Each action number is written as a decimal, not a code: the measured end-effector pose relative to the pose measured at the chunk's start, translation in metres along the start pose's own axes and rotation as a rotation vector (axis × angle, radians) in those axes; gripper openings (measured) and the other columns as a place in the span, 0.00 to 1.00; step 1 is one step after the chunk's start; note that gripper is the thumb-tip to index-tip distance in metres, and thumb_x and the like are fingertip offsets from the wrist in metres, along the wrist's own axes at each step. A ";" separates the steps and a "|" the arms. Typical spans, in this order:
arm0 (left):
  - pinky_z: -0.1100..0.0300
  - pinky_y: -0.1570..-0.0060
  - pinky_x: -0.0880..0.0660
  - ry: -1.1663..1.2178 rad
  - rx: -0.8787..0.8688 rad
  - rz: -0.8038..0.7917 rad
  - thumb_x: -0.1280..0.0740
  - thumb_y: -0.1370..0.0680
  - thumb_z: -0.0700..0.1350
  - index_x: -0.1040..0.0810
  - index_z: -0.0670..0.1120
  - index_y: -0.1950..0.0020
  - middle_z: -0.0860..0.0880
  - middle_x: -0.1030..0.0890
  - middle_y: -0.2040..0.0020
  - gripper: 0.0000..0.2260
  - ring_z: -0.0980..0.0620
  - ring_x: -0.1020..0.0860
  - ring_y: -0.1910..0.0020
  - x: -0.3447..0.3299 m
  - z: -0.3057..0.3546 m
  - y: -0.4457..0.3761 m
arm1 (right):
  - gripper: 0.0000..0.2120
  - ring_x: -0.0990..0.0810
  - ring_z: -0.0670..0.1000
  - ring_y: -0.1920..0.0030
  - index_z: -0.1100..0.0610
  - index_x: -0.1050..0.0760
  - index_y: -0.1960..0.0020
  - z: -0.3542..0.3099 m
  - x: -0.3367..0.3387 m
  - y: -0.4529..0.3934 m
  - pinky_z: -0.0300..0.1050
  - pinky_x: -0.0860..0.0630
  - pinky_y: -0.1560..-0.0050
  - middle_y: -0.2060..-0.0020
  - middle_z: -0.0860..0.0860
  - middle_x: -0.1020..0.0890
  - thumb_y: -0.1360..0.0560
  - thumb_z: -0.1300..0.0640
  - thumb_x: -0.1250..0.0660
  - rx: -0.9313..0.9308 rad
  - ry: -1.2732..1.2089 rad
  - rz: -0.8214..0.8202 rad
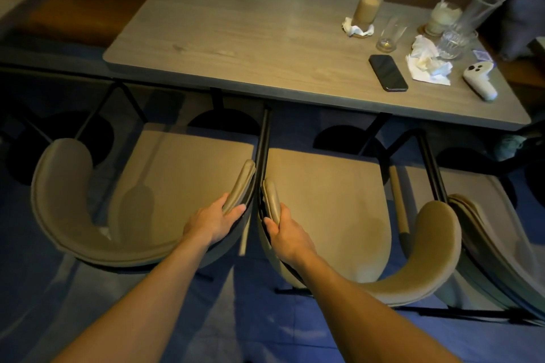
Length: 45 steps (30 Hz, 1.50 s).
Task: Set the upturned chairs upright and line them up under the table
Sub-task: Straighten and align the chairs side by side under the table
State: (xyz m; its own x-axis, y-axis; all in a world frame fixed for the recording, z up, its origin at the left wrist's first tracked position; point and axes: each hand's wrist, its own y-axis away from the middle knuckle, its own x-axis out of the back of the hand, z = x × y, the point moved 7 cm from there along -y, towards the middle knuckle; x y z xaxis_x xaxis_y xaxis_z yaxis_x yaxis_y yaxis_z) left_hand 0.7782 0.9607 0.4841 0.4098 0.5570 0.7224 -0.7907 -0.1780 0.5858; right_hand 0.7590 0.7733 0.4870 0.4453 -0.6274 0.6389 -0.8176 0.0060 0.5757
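Note:
Three beige upholstered chairs with curved backrests stand upright side by side before a long wooden table (236, 38). The left chair (182, 174) and the middle chair (330, 203) have their seats partly under the table edge. My left hand (216, 219) grips the right end of the left chair's backrest. Around the left end of the middle chair's backrest my right hand (284, 233) is closed. The third chair (486, 230) stands at the far right, touching the middle one, only partly in view.
On the table's right part stand several glasses with straws (368, 6), crumpled napkins (426, 63), a black phone (387, 72) and a white controller (479, 76). A brown bench (88, 3) runs behind the table. Round black table bases (224, 122) sit on the blue floor.

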 end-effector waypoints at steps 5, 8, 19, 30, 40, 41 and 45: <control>0.48 0.39 0.32 -0.128 0.051 -0.004 0.50 0.22 0.69 0.47 0.57 0.21 0.43 0.28 0.30 0.32 0.39 0.30 0.33 -0.003 0.002 0.001 | 0.30 0.24 0.63 0.39 0.45 0.50 0.24 0.002 -0.004 -0.005 0.60 0.27 0.39 0.35 0.58 0.24 0.23 0.35 0.50 -0.015 -0.013 -0.025; 0.48 0.40 0.32 -0.159 0.056 0.005 0.49 0.22 0.68 0.45 0.57 0.21 0.43 0.26 0.32 0.31 0.39 0.29 0.35 -0.002 0.001 0.004 | 0.30 0.24 0.63 0.40 0.45 0.49 0.24 0.002 -0.004 -0.005 0.60 0.27 0.40 0.36 0.58 0.23 0.23 0.35 0.50 -0.005 -0.014 -0.021; 0.51 0.44 0.30 -0.189 0.056 0.014 0.50 0.22 0.68 0.41 0.60 0.24 0.45 0.24 0.35 0.29 0.40 0.27 0.37 -0.008 -0.005 0.004 | 0.29 0.23 0.61 0.41 0.46 0.48 0.24 0.005 -0.004 -0.007 0.59 0.26 0.41 0.37 0.56 0.22 0.22 0.36 0.50 0.026 -0.007 -0.005; 0.50 0.43 0.31 -0.226 0.031 0.005 0.52 0.23 0.70 0.45 0.61 0.23 0.45 0.25 0.33 0.31 0.39 0.28 0.36 -0.005 -0.003 0.013 | 0.29 0.22 0.60 0.43 0.47 0.47 0.25 0.005 -0.001 -0.007 0.58 0.25 0.43 0.39 0.56 0.22 0.21 0.36 0.51 0.049 0.029 0.032; 0.45 0.33 0.35 0.117 0.139 0.065 0.46 0.28 0.72 0.40 0.51 0.23 0.44 0.33 0.27 0.39 0.40 0.33 0.30 -0.005 0.007 0.032 | 0.31 0.26 0.55 0.35 0.59 0.30 0.29 0.016 0.029 0.014 0.42 0.34 0.39 0.37 0.52 0.23 0.20 0.37 0.48 -0.013 -0.383 -0.161; 0.45 0.32 0.37 0.113 0.124 0.151 0.45 0.25 0.68 0.41 0.50 0.23 0.43 0.35 0.26 0.35 0.40 0.35 0.29 -0.001 0.017 0.038 | 0.29 0.23 0.56 0.38 0.61 0.26 0.34 0.031 0.045 0.017 0.44 0.31 0.41 0.40 0.54 0.20 0.19 0.39 0.47 -0.032 -0.386 -0.127; 0.46 0.31 0.39 0.099 -0.036 0.416 0.44 0.21 0.61 0.40 0.49 0.23 0.45 0.37 0.25 0.29 0.42 0.38 0.27 -0.008 0.076 0.070 | 0.17 0.20 0.58 0.45 0.57 0.23 0.39 0.109 0.142 0.040 0.47 0.25 0.48 0.46 0.56 0.18 0.19 0.49 0.43 -0.111 -0.104 0.297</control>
State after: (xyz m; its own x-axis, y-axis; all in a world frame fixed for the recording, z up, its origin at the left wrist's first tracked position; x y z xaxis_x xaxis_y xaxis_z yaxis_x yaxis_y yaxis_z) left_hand 0.7540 0.8822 0.5470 0.0083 0.5191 0.8547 -0.8956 -0.3763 0.2372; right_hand 0.7492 0.5995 0.5448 0.1492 -0.6617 0.7347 -0.8590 0.2814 0.4278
